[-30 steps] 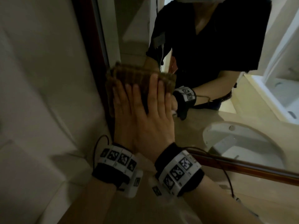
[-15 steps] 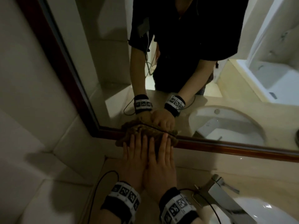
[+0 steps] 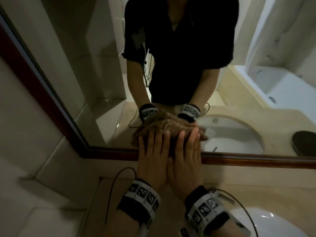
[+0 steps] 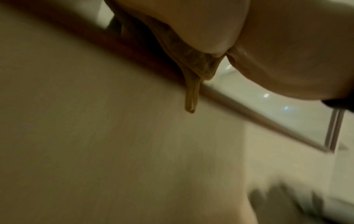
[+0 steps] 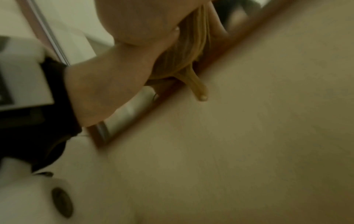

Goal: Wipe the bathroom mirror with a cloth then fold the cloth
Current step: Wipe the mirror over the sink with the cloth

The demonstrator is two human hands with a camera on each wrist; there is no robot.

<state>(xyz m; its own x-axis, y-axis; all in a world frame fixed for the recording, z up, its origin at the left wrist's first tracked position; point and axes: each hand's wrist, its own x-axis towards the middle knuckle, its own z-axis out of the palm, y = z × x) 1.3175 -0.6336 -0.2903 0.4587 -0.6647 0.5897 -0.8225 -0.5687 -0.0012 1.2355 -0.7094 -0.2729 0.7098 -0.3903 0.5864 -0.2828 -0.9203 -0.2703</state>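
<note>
A brown ribbed cloth (image 3: 171, 129) is spread against the mirror (image 3: 102, 65), just above its dark wooden bottom frame (image 3: 256, 159). My left hand (image 3: 152, 147) and right hand (image 3: 188, 146) lie side by side, both pressing the cloth onto the glass with straight fingers. A loose fold of cloth (image 4: 191, 63) hangs below my left palm in the left wrist view. The same hanging cloth (image 5: 191, 53) shows under the right palm in the right wrist view. The mirror reflects my arms and dark shirt.
A beige counter (image 3: 222, 182) runs below the frame, with a white sink basin (image 3: 273, 224) at the lower right. Tiled wall (image 3: 34, 151) borders the mirror on the left. Thin black cables (image 3: 116, 185) trail from the wristbands.
Both hands slid the cloth from high on the mirror's left side down to the bottom frame. They now sit slightly higher and further right on the glass.
</note>
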